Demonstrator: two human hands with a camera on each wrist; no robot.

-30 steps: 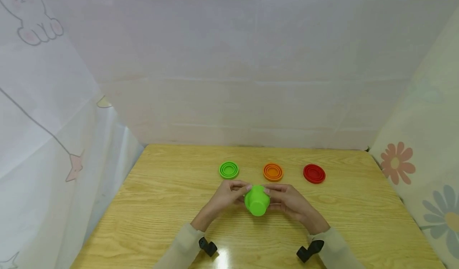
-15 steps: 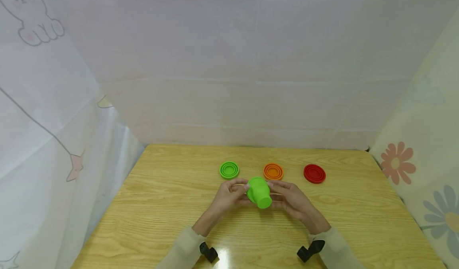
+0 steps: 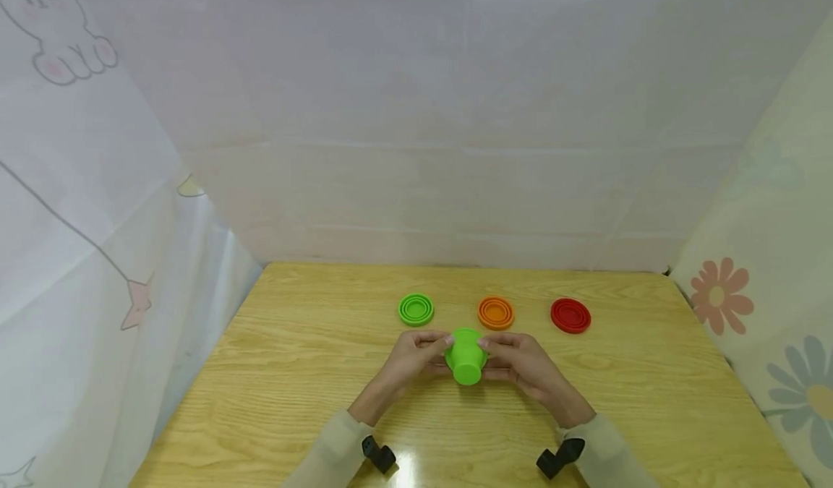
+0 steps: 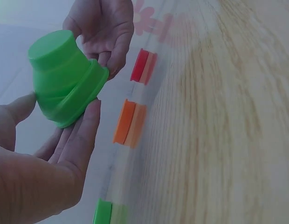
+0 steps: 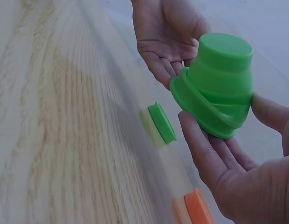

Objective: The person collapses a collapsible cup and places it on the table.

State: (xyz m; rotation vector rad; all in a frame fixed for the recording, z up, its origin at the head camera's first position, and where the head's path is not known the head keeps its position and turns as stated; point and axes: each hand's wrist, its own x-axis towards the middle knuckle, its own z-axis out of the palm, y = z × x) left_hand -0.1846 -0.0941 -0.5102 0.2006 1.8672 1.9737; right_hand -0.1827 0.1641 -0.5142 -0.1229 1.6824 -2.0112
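A green collapsible cup is held above the table between both hands, its small round base facing toward the person. In the wrist views its upper walls stand stretched out, while the part by the rim is folded over unevenly. My left hand grips it on the left, thumb on the side and fingers under the rim. From the right, my right hand pinches it the same way, as the right wrist view shows with the cup between thumb and fingertips. The cup's mouth is hidden.
Three flattened collapsible cups lie in a row behind the hands: a green one, an orange one and a red one. The wooden table is bordered by pale printed cloth at the back and sides.
The held cup's base swung to the right half a second ago and now points back toward the person. Both hands keep hold of it. The flattened cups have not moved.
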